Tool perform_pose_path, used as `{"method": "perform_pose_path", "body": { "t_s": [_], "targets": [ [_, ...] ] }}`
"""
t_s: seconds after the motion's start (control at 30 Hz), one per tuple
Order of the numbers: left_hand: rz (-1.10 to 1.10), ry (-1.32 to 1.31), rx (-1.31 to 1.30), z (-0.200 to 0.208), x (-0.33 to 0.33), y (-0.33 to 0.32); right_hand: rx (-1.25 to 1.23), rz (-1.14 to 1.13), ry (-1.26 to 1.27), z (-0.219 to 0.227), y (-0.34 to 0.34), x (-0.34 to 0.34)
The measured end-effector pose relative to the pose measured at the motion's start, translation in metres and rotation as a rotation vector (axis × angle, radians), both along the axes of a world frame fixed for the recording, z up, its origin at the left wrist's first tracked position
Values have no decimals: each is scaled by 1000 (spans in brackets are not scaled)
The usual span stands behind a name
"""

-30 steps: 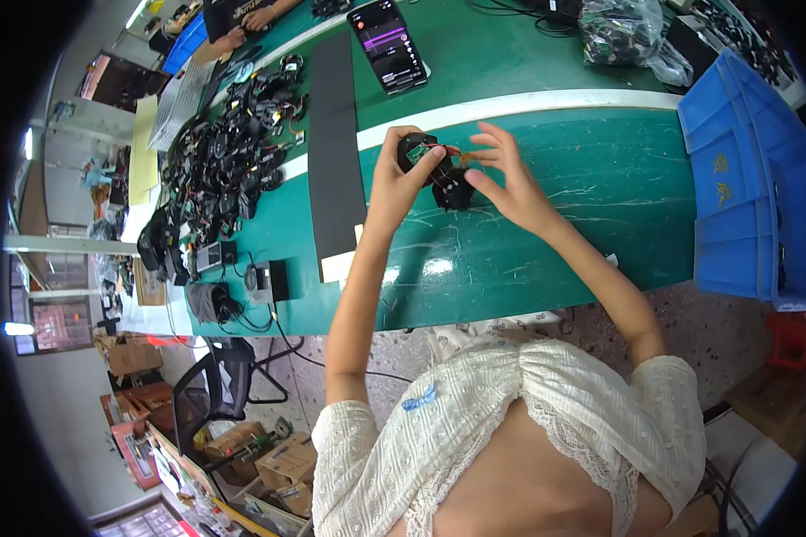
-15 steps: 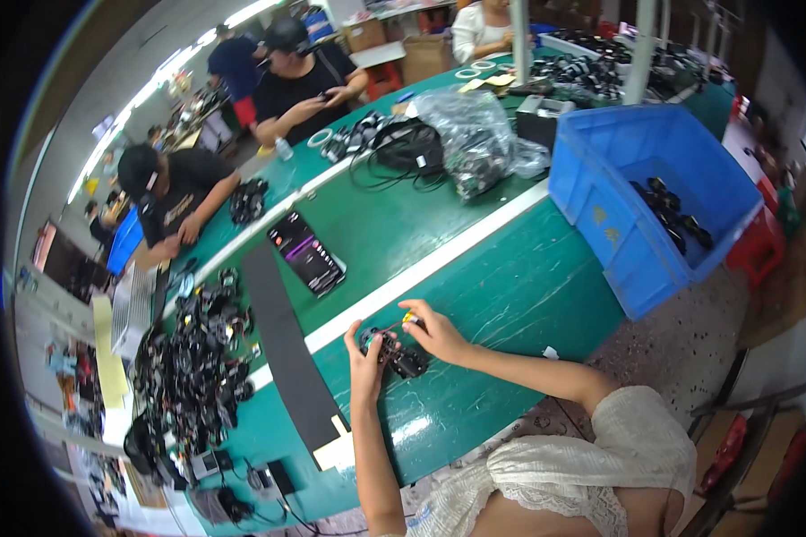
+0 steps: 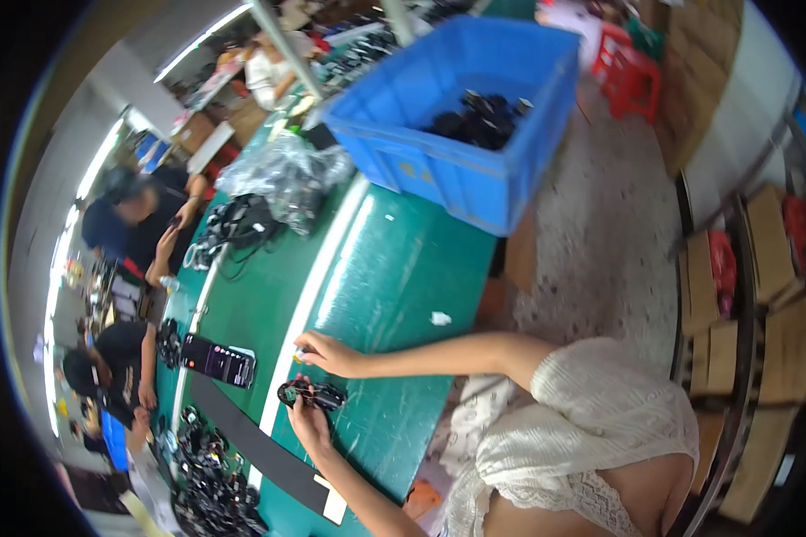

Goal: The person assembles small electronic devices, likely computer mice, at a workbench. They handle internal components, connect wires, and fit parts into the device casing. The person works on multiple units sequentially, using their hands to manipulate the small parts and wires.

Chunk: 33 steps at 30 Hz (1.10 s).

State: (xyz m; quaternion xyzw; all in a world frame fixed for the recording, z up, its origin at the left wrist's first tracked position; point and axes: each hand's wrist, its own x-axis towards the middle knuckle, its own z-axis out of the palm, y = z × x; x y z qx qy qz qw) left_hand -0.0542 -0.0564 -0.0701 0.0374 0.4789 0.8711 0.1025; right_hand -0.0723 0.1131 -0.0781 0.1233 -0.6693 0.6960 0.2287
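My left hand (image 3: pixel 308 424) is closed around a black device (image 3: pixel 326 395) with a round end where bare inner parts and thin wires show. It is held just above the green workbench (image 3: pixel 394 295). My right hand (image 3: pixel 333 354) is beside it, on the far side, with its fingers pinched on a small yellow-and-white piece (image 3: pixel 298 356). What kind of piece that is stays too small to make out. A gap separates the two hands.
A blue bin (image 3: pixel 421 166) with black parts stands at the bench's far right end. Across the white strip lie a phone (image 3: pixel 218 361), a long black mat (image 3: pixel 251 438), a heap of black devices (image 3: pixel 208 479) and a clear plastic bag (image 3: pixel 287 179). Several people sit opposite.
The view has swung right, so the bench and bin appear shifted left. My right hand has moved away from the black device, which stays in my left hand.
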Motion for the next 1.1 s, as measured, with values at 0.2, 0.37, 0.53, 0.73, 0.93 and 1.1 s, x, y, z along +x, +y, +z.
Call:
{"method": "perform_pose_path", "body": {
  "t_s": [0.2, 0.37, 0.53, 0.73, 0.93, 1.1],
  "targets": [
    [-136, 69, -7, -12, -8, -12, -452, 494, -109, -12, 15, -20],
    [-110, 153, -240, 0, 4, -5, -505, 400, -105, -13, 16, -20],
    [-4, 321, -481, 13, 15, 12, -596, 345, -104, -17, 12, -25],
    [87, 380, -658, 19, 23, 41, -490, 404, -32, -17, 26, -22],
    [326, 557, -942, 30, 31, 14, -210, 377, -13, -4, 4, -6],
    [311, 515, -780, 38, 35, 18, -94, 405, -85, 6, 18, 17]
  ]
}}
